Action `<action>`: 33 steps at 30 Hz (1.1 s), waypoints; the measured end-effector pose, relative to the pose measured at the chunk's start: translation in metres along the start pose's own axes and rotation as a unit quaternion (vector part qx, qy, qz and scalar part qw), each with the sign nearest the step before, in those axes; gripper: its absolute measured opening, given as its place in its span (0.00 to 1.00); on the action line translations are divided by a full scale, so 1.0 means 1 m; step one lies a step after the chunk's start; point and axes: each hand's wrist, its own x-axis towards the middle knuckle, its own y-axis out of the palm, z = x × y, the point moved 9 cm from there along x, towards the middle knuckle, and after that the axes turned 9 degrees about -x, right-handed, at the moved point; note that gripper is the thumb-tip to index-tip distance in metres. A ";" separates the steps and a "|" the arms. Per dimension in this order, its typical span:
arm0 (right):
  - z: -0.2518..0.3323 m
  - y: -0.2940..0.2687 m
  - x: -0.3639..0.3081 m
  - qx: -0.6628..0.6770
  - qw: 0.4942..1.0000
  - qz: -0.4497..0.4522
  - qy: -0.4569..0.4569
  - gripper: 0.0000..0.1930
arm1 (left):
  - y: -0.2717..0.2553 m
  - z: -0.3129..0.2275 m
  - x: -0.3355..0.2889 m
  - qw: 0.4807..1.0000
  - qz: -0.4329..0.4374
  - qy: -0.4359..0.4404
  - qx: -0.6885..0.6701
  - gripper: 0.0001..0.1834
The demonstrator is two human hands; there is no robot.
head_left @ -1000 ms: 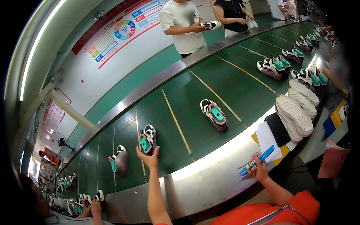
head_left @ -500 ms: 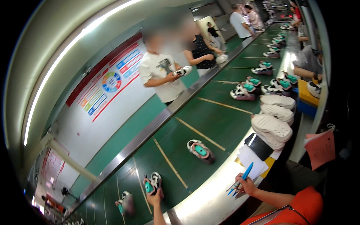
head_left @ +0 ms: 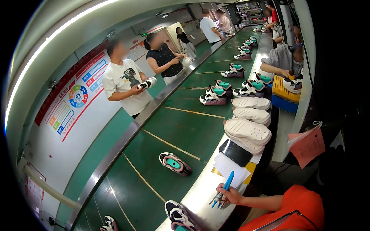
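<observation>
Extending leftward from a bright red-orange sleeve [head_left: 302,204], the right hand [head_left: 230,195] grips slim blue pens [head_left: 228,181] slantwise above the shiny steel ledge [head_left: 204,192]. Left of them, a white-and-black laced shoe [head_left: 178,215] meets the view's lower edge; the left hand's state I cannot tell.

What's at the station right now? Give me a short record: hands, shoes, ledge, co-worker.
Right hand: holding several pens above the metal ledge
Left hand: not in view
Nearest shoe: cut off by the picture's lower edge
Mid-belt shoe: alone on the green belt, turquoise insert inside
Ledge items: papers, flat black item, white sole-shaped pieces
Co-worker across: white top, holding a shoe
</observation>
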 end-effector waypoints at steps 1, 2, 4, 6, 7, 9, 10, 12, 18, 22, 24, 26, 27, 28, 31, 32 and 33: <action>0.000 0.003 0.001 -0.004 1.000 0.004 0.000 0.09 | -0.002 0.003 0.003 1.000 -0.010 0.000 -0.008 0.23; 0.003 0.003 0.001 -0.010 1.000 0.001 -0.011 0.09 | -0.002 0.006 0.006 1.000 -0.017 0.001 -0.019 0.23; 0.004 0.003 0.001 0.000 1.000 -0.001 -0.018 0.09 | 0.001 0.016 0.015 0.999 -0.031 0.001 -0.041 0.22; 0.003 0.004 0.001 0.013 1.000 -0.006 -0.020 0.09 | 0.005 0.025 0.031 0.997 -0.044 0.007 -0.068 0.22; 0.000 0.003 0.002 0.021 1.000 -0.010 -0.021 0.09 | 0.006 0.030 0.041 0.995 -0.052 0.013 -0.084 0.21; 0.000 0.003 0.003 0.031 0.999 -0.014 -0.025 0.09 | 0.009 0.040 0.067 0.990 -0.061 0.032 -0.124 0.21; 0.001 0.005 0.003 0.030 0.999 -0.007 -0.022 0.09 | 0.010 0.042 0.080 0.986 -0.064 0.043 -0.146 0.20; 0.004 0.009 0.002 0.029 0.999 0.005 -0.013 0.09 | 0.022 0.031 0.101 0.982 -0.048 0.062 -0.170 0.20; 0.011 0.008 -0.001 0.012 1.000 -0.010 -0.017 0.09 | 0.081 -0.015 0.101 0.974 0.068 -0.046 -0.213 0.18; 0.009 0.011 0.004 -0.009 0.999 -0.017 -0.033 0.09 | 0.053 -0.076 0.078 0.973 -0.016 0.154 -0.170 0.22; 0.005 -0.003 0.002 -0.061 0.997 -0.055 -0.005 0.08 | 0.050 -0.130 0.045 0.960 -0.039 0.247 -0.124 0.25; 0.000 -0.014 0.001 -0.021 0.998 -0.057 -0.011 0.07 | 0.059 -0.178 -0.004 0.955 -0.023 0.261 -0.136 0.27; 0.002 -0.015 0.003 -0.052 0.996 -0.069 -0.028 0.06 | 0.058 -0.191 -0.027 0.953 -0.020 0.263 -0.151 0.29; 0.003 -0.013 0.004 -0.027 0.996 -0.075 -0.046 0.05 | 0.057 -0.194 -0.049 0.952 -0.018 0.276 -0.131 0.29; 0.016 -0.004 0.001 0.015 0.996 -0.069 -0.054 0.05 | 0.063 -0.199 -0.079 0.951 0.019 0.285 -0.115 0.23; 0.023 -0.002 -0.002 0.016 0.995 -0.072 -0.065 0.06 | 0.062 -0.199 -0.082 0.954 0.008 0.280 -0.107 0.23; 0.033 0.001 -0.007 0.016 0.994 -0.075 -0.077 0.07 | 0.062 -0.198 -0.083 0.957 -0.002 0.274 -0.099 0.22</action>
